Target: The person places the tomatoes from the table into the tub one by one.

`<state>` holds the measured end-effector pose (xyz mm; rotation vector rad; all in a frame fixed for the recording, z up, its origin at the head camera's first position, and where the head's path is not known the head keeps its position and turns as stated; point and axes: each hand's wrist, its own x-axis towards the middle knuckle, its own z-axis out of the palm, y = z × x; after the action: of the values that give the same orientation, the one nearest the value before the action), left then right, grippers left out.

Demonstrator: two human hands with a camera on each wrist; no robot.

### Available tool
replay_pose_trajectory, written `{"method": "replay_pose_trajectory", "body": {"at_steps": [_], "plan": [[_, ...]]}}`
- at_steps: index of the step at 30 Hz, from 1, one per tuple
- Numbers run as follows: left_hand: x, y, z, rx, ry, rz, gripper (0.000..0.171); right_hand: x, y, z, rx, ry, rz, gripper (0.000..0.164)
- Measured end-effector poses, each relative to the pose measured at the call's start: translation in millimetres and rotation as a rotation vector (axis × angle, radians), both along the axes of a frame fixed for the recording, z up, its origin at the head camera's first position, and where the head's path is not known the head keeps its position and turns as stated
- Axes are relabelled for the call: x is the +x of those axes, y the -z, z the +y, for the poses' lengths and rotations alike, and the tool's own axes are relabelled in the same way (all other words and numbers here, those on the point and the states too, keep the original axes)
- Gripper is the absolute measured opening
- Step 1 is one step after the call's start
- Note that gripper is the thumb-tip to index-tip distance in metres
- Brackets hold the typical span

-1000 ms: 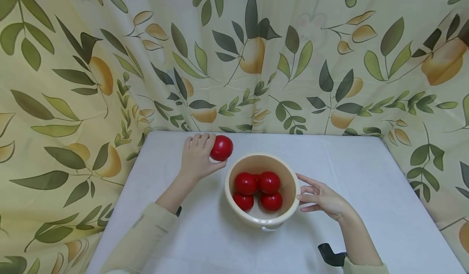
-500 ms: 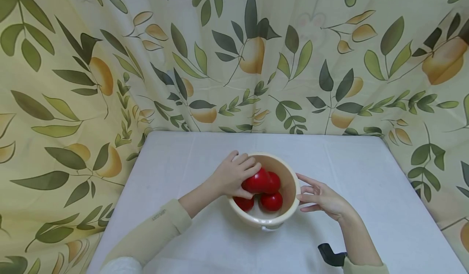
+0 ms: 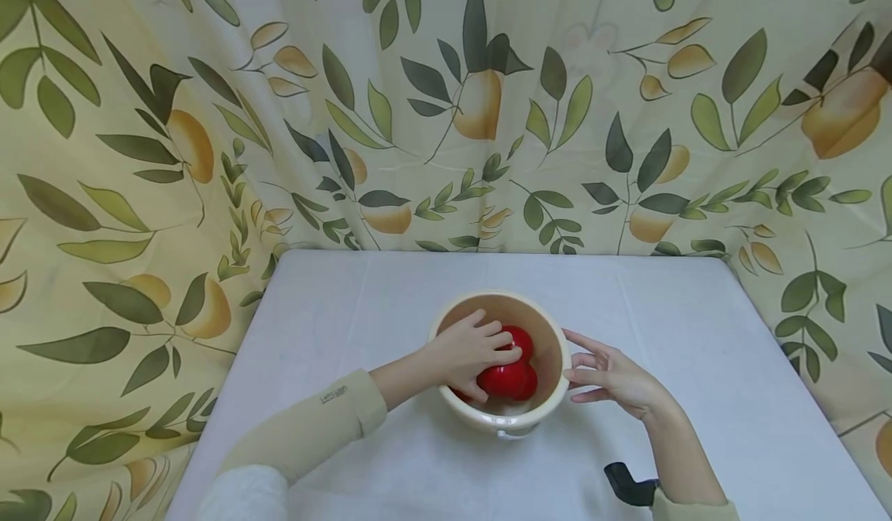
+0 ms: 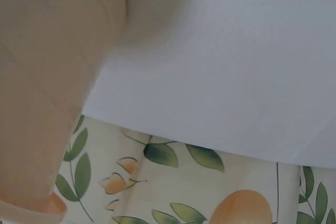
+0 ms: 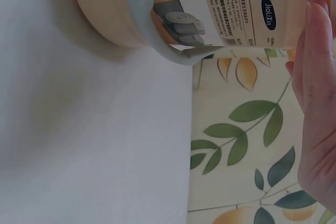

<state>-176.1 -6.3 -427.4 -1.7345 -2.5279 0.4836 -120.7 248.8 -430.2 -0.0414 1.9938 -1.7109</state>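
Note:
My left hand [image 3: 468,357] reaches over the left rim into a cream plastic bucket [image 3: 481,423]. Its fingers and thumb curl round a shiny red ball [image 3: 498,383], low inside among other red balls. One more red ball [image 3: 519,338] shows behind the fingers, and another peeks out at the right; the hand covers the rest. At the bucket's right side, my right hand [image 3: 619,382] rests its loosely extended fingertips against the rim. In the right wrist view, the fingers [image 5: 317,40] lie along the bucket wall. Only the bucket's outer wall [image 4: 47,66] shows in the left wrist view.
A white cloth covers the table [image 3: 362,459]. Behind and at the sides hangs a leaf-and-fruit patterned curtain [image 3: 432,118]. The bucket has a pale grey handle [image 5: 142,3] and a printed label [image 5: 231,22]. A black strap piece [image 3: 630,486] sits at my right wrist.
My left hand has carried the red ball from beyond the bucket's left side over the rim and down into the bucket. The right hand has stayed at the rim.

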Motion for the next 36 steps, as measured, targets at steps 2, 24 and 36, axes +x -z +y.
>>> {"method": "replay_pose_trajectory", "body": {"at_steps": [2,24,36], "plan": [[-0.1,2.2,2.5,-0.031,0.017,0.002,0.079,-0.3,-0.1,-0.3,-0.002,0.002,-0.002,0.078],[3.6,10.9,7.9,-0.24,0.063,0.121,0.075,0.6,-1.4,-0.3,0.001,0.001,0.001,0.078],[2.8,9.1,7.3,-0.215,0.04,0.053,0.074,0.4,-2.8,-0.9,-0.005,0.004,-0.009,0.078]]}}
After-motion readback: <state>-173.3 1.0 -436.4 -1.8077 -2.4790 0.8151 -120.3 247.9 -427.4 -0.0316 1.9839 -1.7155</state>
